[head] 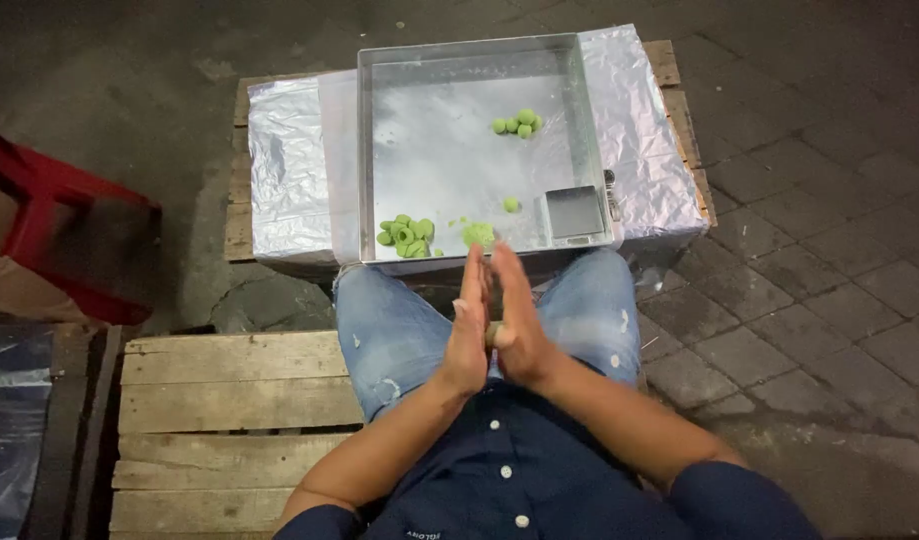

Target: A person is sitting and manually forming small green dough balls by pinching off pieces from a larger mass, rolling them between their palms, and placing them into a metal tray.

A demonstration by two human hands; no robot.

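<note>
Now dough lump [493,334] sits pressed between both palms — left hand [466,330], right hand [519,325].

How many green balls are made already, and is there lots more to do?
Done: a few green balls sit at the back of the tray, with one more ball nearer. In hand: the left hand and right hand press a small piece between the palms. Left: a heap of green ring-like pieces and a green lump at the tray's front edge, so it looks early on.
</note>
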